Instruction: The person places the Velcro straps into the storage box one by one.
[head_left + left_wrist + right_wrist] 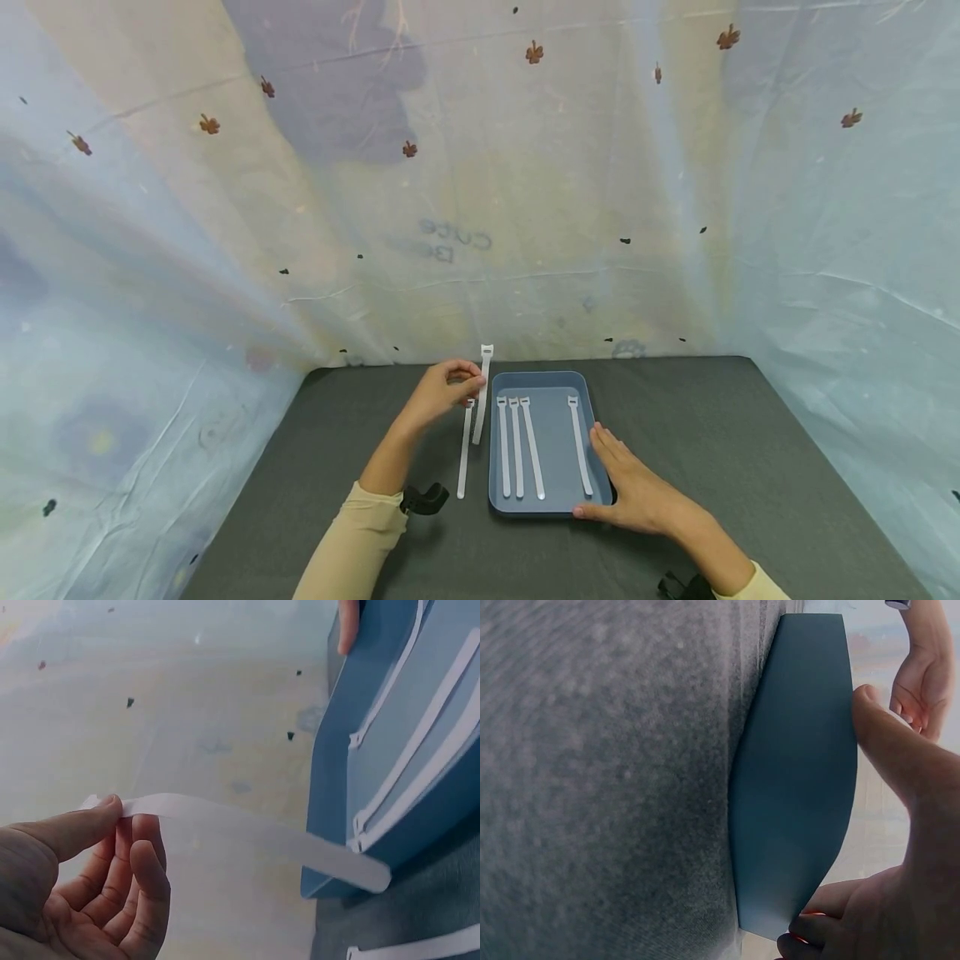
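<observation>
My left hand (448, 388) pinches a white cable strap (479, 417) near its slotted head, between thumb and fingers. The strap hangs just left of the blue-grey tray (543, 505); in the left wrist view its free end bends downward, overlapping the tray corner. My right hand (637, 492) touches the tray's near right corner, thumb (870, 712) on the rim and fingers stretched along the right side. Inside the tray lie several white straps (517, 450), heads toward the far side: a group at the left and one strap (579, 442) at the right.
Another white strap (463, 458) lies on the dark grey tabletop (645, 400), left of the tray and below my left hand. A pale patterned curtain (480, 208) hangs behind the table and along both sides. Black wrist camera mounts (425, 498) sit on both forearms.
</observation>
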Action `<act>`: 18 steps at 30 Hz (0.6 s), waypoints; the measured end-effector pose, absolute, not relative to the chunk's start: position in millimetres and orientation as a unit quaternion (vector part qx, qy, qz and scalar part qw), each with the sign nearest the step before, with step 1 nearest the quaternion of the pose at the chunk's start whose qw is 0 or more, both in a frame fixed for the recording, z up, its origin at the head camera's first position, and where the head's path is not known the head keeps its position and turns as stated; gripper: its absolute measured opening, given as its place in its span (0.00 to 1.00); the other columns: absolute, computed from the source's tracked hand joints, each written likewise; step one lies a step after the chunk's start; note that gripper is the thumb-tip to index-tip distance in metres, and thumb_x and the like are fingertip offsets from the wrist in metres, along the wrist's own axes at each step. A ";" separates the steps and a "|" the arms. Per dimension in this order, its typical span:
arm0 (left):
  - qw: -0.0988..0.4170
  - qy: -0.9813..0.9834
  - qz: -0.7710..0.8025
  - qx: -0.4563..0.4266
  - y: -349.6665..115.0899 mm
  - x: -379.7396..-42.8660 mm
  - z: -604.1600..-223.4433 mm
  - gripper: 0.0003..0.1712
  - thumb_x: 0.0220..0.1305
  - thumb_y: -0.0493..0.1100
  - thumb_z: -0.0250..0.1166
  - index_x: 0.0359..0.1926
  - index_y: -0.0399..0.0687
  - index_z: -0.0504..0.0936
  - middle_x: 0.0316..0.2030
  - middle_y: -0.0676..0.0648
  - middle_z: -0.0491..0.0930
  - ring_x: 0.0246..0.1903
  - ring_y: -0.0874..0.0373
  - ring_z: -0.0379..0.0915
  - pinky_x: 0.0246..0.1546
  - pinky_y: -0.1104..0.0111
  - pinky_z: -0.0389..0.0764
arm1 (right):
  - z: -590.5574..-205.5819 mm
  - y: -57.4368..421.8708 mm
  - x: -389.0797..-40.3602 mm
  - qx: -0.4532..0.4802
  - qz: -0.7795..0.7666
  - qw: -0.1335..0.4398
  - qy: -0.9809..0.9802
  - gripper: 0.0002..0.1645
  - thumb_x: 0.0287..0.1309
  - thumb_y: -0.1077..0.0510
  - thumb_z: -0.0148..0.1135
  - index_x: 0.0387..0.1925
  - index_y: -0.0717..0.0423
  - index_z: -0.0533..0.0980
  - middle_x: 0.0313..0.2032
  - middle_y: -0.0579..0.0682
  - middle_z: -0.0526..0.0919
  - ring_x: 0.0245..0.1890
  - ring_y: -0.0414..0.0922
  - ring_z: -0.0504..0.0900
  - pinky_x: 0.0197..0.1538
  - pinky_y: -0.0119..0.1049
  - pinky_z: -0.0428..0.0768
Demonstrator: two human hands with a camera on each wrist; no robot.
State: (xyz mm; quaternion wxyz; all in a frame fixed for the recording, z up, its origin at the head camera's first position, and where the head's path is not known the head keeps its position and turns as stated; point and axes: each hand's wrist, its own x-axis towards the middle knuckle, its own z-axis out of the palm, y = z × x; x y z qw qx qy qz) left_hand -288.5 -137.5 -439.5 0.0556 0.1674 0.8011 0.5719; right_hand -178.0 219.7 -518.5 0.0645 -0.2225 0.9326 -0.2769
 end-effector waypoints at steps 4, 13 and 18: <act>0.060 0.800 0.567 0.186 -126.3 -286.2 -435.2 0.12 0.77 0.42 0.69 0.52 0.39 0.84 0.38 0.43 0.86 0.41 0.38 0.84 0.39 0.62 0.89 | -517.6 220.1 -178.0 -0.224 -0.275 0.062 0.933 0.79 0.56 0.21 0.72 0.85 0.67 0.45 0.85 0.65 0.44 0.84 0.66 0.46 0.80 0.68 0.56; 0.077 0.794 0.567 0.207 -100.3 -280.8 -435.9 0.14 0.76 0.42 0.69 0.55 0.38 0.83 0.43 0.40 0.87 0.43 0.36 0.86 0.40 0.60 0.91 | -518.1 219.3 -178.2 -0.223 -0.277 0.059 0.933 0.79 0.56 0.23 0.73 0.85 0.67 0.46 0.85 0.66 0.44 0.84 0.67 0.46 0.80 0.69 0.57; 0.092 0.789 0.568 0.216 -86.4 -278.3 -440.2 0.14 0.76 0.42 0.69 0.55 0.38 0.82 0.45 0.37 0.87 0.44 0.35 0.87 0.39 0.62 0.91 | -520.6 219.2 -179.2 -0.222 -0.279 0.060 0.932 0.78 0.57 0.24 0.73 0.85 0.68 0.46 0.85 0.66 0.44 0.84 0.67 0.47 0.79 0.70 0.57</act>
